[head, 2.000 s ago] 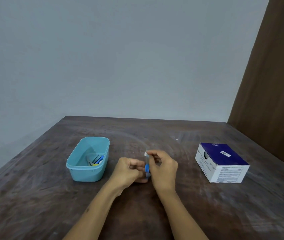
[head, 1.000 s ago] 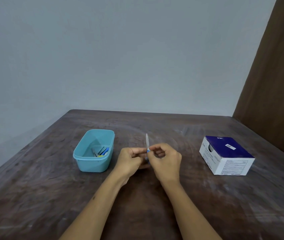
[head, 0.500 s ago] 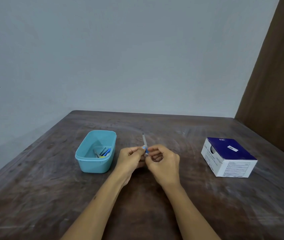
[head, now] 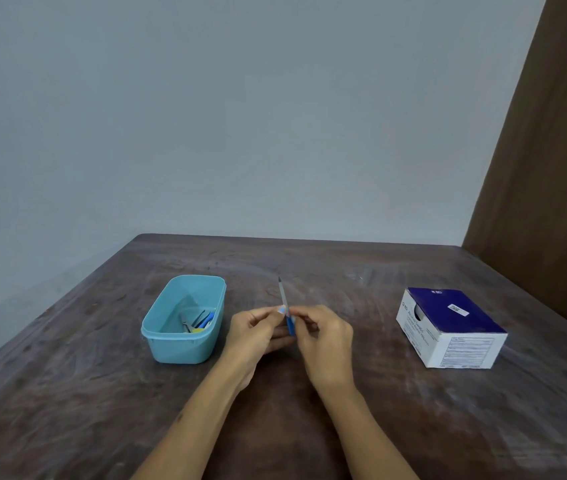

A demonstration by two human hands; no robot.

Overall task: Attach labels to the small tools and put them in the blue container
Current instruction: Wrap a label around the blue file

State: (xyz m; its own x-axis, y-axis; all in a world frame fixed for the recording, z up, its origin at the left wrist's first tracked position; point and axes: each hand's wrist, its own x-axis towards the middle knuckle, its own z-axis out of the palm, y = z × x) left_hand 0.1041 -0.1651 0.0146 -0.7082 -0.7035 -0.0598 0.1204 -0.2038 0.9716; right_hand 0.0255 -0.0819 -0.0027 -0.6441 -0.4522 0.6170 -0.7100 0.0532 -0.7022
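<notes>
Since half a second ago the slim tool has tipped a little further to the left between the hands, and the hands themselves have hardly shifted, staying together over the middle of the table.

Biggest first: the dark wooden table [head: 413, 427] carries everything. Off to the right sits the blue-and-white box [head: 451, 327], well apart from the action. To the left stands the blue container [head: 185, 344], with a few small tools [head: 199, 322] already lying in its bottom.

Now the hands. The left hand [head: 258, 336] and the right hand [head: 325, 336] meet at the fingertips, both pinching the small tool [head: 284, 299], which stands nearly upright, grey tip up and leaning slightly left, blue lower part [head: 290, 327] tucked between the two hands. Something pale shows at the left fingertips; whether that's the label, I can't tell at this size.

To do this well, I'd say the left hand should hold the shaft steady while the right smooths the label round it, pressing from the middle outward so no edge lifts. Keep the grip low, away from the tip. Only once it sits flat should the tool go across to the container, just beside the left hand.
</notes>
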